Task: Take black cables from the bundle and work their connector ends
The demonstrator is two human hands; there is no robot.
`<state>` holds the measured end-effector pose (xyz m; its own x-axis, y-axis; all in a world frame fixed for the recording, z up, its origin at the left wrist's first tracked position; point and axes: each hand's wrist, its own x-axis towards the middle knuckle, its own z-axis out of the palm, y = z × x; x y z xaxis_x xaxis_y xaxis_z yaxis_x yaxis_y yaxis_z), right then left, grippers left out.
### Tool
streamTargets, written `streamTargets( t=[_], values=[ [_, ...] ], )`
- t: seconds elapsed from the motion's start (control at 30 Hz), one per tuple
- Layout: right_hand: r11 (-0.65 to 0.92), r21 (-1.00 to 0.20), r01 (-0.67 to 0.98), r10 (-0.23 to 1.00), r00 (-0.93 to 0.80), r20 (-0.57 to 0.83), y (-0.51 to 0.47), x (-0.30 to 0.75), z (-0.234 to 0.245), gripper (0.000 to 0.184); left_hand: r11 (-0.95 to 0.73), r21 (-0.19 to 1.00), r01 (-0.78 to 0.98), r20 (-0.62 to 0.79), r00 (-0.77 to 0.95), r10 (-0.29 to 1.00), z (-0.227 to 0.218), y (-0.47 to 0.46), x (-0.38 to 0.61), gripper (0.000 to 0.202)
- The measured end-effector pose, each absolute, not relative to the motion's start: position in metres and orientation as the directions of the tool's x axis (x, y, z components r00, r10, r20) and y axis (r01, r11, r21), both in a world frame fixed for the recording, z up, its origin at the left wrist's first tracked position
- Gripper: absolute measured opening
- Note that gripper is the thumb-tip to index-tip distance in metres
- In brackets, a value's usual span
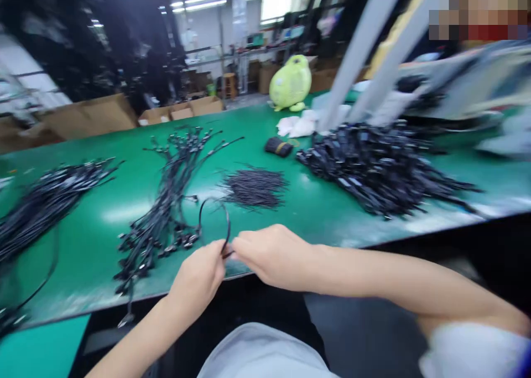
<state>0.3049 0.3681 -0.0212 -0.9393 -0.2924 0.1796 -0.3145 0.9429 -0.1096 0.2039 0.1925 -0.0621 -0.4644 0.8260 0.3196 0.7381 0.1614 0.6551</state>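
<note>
**1 cable being looped at the counter's edge**

1 black cable [213, 203] is being bent into a loop above the near edge of the green counter [103, 212]. Its ends are being pinched where the left hand [199, 278] and right hand [269, 256] are meeting. The fingers of both hands are being pressed closed on it. Coiling is judged to be in hand, and a steady pinch at the crossing is being called for. A cable bundle [166, 201] is lying just beside the loop.

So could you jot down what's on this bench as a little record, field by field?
Left hand: pinches a black cable bent into a loop
Right hand: grips the same cable beside the left
Surface: green table
By the hands: bundle of connector cables
Centre: heap of thin wires
Right: large cable pile
Left: long cable pile
Back: yellow-green rounded object
</note>
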Motion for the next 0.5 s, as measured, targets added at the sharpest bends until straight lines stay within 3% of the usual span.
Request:
streamTargets(
  t=[0.1,0.2,0.3,0.4,0.5],
  values=[
    [0.955,-0.198,-0.220,-0.184,-0.965,0.185,0.383,0.292,-0.019,0.032,0.194,0.880,0.433,-0.002,-0.406,0.914,-0.072,0.180,0.202,0.027],
    [0.923,-0.340,-0.180,-0.122,-0.975,0.187,0.417,0.298,-0.033,0.031,0.139,0.989,-0.054,-0.149,-0.346,0.926,-0.070,0.162,0.189,0.030],
    [0.888,-0.423,-0.181,-0.080,-0.966,0.245,0.449,0.311,-0.064,0.024,-0.137,0.880,-0.455,-0.103,-0.463,0.881,-0.058,0.149,0.181,0.027],
    [0.882,-0.448,-0.145,-0.006,-0.955,0.298,0.469,0.316,-0.098,0.026,-0.349,0.771,-0.533,-0.112,-0.652,0.750,-0.052,0.146,0.173,0.030],
    [0.929,-0.315,-0.192,-0.086,-0.943,0.320,0.468,0.321,-0.114,0.025,-0.378,0.744,-0.550,-0.187,-0.716,0.673,-0.053,0.147,0.168,0.038]
  ],
)
